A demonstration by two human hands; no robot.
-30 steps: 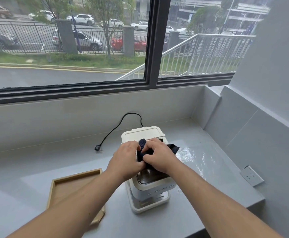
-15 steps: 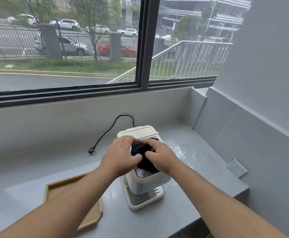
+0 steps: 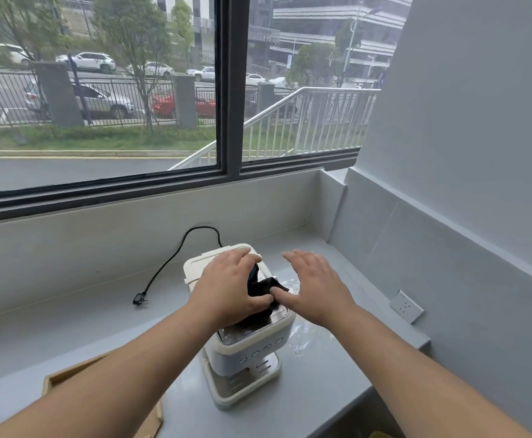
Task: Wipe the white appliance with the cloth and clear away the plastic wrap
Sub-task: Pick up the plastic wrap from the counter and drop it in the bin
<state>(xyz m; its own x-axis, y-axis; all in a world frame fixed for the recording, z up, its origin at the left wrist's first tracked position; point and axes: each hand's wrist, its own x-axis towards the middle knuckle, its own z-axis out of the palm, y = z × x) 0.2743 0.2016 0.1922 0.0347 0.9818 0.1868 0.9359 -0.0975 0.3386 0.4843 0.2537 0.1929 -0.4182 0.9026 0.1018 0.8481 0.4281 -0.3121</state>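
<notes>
Lifting off the cloth, the right hand now hovers flat with fingers spread over the appliance's right side, only its thumb tip touching the dark fabric; half a second ago both hands were bunched on it together. The left hand is curled around the cloth, pressing it on top of the appliance, about where it was before. The appliance stands on the grey desk, its button row facing the person. Clear wrap lies crumpled on the desk just right of the appliance, partly under the right hand, in the same place as earlier. A black cord loops from behind the appliance to a plug lying loose on the desk to the left. A wooden tray sits at the near left, partly hidden by the left forearm. A socket is set into the grey wall on the right. Behind the desk a wide window shows a railing, fence, trees and parked cars.
</notes>
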